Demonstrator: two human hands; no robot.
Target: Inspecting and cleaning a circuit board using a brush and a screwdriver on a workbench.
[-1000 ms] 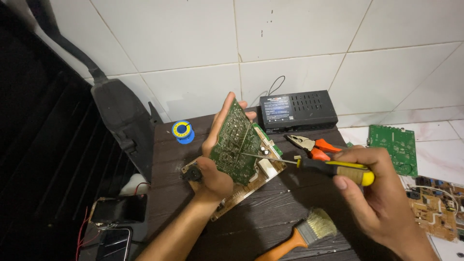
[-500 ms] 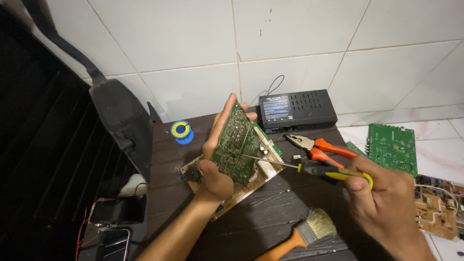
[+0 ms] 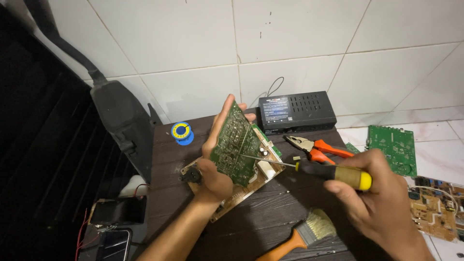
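Since the earlier frame, the right hand [image 3: 382, 203] had drawn nearer the camera. Over the table's [image 3: 270, 222] middle, the left hand [image 3: 212, 166] gripped a tilted green circuit board [image 3: 237, 145]; the right hand, clenched around a screwdriver [image 3: 333, 174], touched its tip to the board.

We seem to be in a small home electronics repair corner. At the centre a dark wooden table [image 3: 270, 217] sits against a white tiled wall [image 3: 193, 48]. Pliers [image 3: 316, 146], a solder spool [image 3: 182, 132] and a paintbrush [image 3: 299, 237] lie on it, with bare circuit boards [image 3: 394, 147] at the right of the frame.
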